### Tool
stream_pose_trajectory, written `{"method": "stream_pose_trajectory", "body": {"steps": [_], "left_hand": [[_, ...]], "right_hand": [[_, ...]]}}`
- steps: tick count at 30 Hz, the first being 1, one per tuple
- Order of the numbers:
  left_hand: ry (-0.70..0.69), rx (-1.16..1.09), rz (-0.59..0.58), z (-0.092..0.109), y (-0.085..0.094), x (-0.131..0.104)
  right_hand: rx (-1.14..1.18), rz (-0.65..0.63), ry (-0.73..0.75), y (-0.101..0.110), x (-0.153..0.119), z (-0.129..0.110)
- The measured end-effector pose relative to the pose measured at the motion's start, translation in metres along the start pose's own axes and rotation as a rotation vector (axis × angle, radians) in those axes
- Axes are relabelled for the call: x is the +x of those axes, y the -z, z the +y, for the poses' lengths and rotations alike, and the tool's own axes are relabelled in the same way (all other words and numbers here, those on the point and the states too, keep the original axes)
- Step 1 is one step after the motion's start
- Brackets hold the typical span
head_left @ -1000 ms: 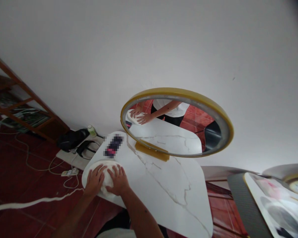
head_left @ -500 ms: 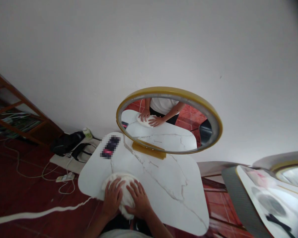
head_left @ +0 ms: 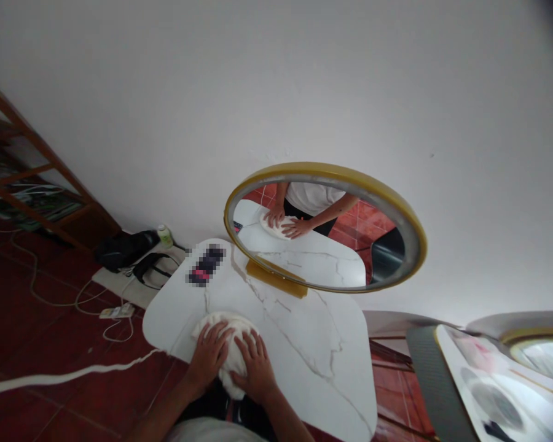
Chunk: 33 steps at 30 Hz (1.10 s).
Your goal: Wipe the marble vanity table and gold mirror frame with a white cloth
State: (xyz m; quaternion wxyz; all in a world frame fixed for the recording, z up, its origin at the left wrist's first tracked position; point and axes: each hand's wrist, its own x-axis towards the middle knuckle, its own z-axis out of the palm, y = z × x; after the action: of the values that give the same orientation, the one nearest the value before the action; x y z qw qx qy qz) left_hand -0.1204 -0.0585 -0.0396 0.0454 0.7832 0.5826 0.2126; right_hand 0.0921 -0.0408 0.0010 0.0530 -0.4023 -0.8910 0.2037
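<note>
A bunched white cloth (head_left: 233, 356) lies on the near left part of a white marbled table (head_left: 304, 350), its lower end hanging at the front edge. My left hand (head_left: 209, 354) rests on the left side of the cloth with fingers stretched out. On its right side lies my right hand (head_left: 255, 363), palm down, fingers spread and thumb pointing inward. Both hands touch the cloth from above, and what is under it is hidden. The hands and cloth also show in an oval mirror (head_left: 313, 221) with a gold frame at the back of the table.
A blurred-out dark and pink patch (head_left: 206, 265) covers something at the table's back left. Left on the red floor are a black bag (head_left: 129, 250), a light green bottle (head_left: 164, 236), cables and a power strip (head_left: 117, 311). Another table (head_left: 483, 368) stands at the right.
The view has tilted slightly, shifting the surroundings. Both hands stay on the cloth, with little visible change in their hold.
</note>
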Motion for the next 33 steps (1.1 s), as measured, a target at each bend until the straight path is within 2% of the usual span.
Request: {"method": "stream_pose_trajectory", "body": {"steps": [5,10,14,18,22,27,33], "left_hand": [[0.106,0.047,0.027,-0.026,0.005,0.000],[0.228,0.079,0.062,-0.060,0.020,-0.003],[0.324,0.093,0.050,-0.084,0.033,-0.006],[0.405,0.060,0.018,-0.098,0.041,-0.007],[0.451,0.018,-0.008,-0.101,0.042,-0.005],[0.475,0.014,0.035,-0.094,0.037,-0.006],[0.329,0.053,0.070,-0.070,0.025,-0.007]], "right_hand": [[-0.051,-0.035,0.041,-0.003,0.036,-0.011],[-0.058,-0.066,0.092,-0.010,0.081,-0.031],[-0.037,-0.088,0.093,-0.017,0.114,-0.051],[-0.038,-0.101,0.081,-0.022,0.134,-0.064],[-0.070,-0.104,0.075,-0.021,0.137,-0.068],[-0.090,-0.071,0.099,-0.016,0.126,-0.063],[0.024,-0.025,0.102,-0.004,0.087,-0.042]]}}
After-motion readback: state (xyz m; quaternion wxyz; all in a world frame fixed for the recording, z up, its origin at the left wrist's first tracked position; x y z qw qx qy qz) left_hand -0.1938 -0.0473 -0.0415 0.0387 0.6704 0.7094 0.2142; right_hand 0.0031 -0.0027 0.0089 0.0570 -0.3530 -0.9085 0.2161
